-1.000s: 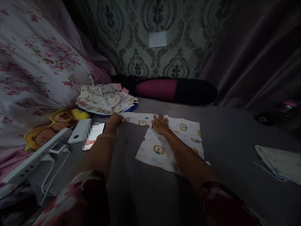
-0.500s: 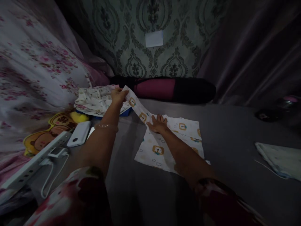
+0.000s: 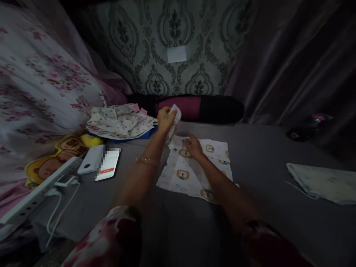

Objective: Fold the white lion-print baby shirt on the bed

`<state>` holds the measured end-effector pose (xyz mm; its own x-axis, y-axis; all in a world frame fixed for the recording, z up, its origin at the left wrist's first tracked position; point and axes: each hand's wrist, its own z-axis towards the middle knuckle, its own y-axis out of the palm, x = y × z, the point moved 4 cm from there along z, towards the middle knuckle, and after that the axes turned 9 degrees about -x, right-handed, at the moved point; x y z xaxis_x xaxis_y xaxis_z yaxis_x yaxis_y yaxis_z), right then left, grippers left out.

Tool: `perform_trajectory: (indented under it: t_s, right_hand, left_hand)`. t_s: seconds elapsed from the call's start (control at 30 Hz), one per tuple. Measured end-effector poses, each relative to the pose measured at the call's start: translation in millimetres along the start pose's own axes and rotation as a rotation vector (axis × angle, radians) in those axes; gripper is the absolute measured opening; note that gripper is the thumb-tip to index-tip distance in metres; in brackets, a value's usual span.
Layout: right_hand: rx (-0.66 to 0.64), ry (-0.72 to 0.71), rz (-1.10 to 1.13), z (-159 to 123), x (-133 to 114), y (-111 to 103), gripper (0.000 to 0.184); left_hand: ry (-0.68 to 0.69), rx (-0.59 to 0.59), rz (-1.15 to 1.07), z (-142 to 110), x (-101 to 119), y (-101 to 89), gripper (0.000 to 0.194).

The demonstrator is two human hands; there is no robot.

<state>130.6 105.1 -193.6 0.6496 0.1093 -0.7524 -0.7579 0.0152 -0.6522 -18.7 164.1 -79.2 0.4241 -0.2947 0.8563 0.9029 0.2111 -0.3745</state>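
Two hands: both are mine, and both are on one small garment point(image 3: 194, 172).
Garment look: it is white cloth with a print of little orange and yellow lion faces and small rings; it is thin and soft.
Garment place: it lies on the grey sheet point(image 3: 264, 207) in front of me, near the middle, a little below the dark bolster point(image 3: 200, 107).
Garment direction: the flat body is about square, with its sides a little turned to the bed's edges; the one long part, the sleeve point(image 3: 174, 124), goes from the body up and to the left, toward the bolster.
Left hand point(image 3: 166, 118): my fingers are closed around the end of the sleeve and hold it up from the sheet; a thin bracelet point(image 3: 146, 161) is on my wrist.
Right hand point(image 3: 194, 145): it rests on the upper edge of the garment; the fingers are curled on the cloth, but I cannot tell if they pinch it or only press.
Surface: a grey bed sheet, smooth, in weak light.
Left of me: a pile of folded printed clothes point(image 3: 119, 120), a phone point(image 3: 108, 168), a white power bank point(image 3: 91, 159) and a power strip point(image 3: 41, 189), beside a floral pillow point(image 3: 41, 92).
Right of me: another folded pale cloth point(image 3: 322, 181).
Room: damask wallpaper point(image 3: 155, 48) behind, and a dark curtain point(image 3: 300, 55) at the right.
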Motion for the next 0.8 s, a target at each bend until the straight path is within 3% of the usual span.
perform_trajectory:
  t_s: [0.1,0.23,0.33,0.43,0.53,0.7,0.8]
  right_hand:
    - [0.173,0.217,0.516,-16.6,25.7,-24.9,0.029]
    - [0.120,0.453,1.150,-32.9,50.5,-41.5,0.019]
    - [0.096,0.498,1.309,-40.6,63.4,-50.9,0.030]
    - [0.071,0.501,1.403,-44.8,71.4,-52.9,0.049]
    - [0.058,0.428,1.521,-45.2,73.0,-52.8,0.058]
    - [0.129,0.386,1.588,-45.2,76.1,-56.7,0.042]
    - [0.153,0.413,1.572,-44.5,75.8,-58.4,0.028]
  left_hand:
    - [0.013,-0.036,-0.046,-16.1,5.2,30.3,0.016]
    - [0.004,-0.122,-0.051,-47.0,5.0,74.7,0.014]
    - [0.012,-0.178,-0.034,-73.1,-2.2,103.1,0.017]
    - [0.037,-0.321,-0.107,-95.0,-11.7,124.0,0.024]
    - [0.044,-0.367,-0.029,-107.5,-22.4,124.1,0.030]
    - [-0.059,-0.225,0.395,-114.3,-48.0,89.4,0.032]
    - [-0.086,-0.254,0.562,-120.4,-60.6,76.7,0.035]
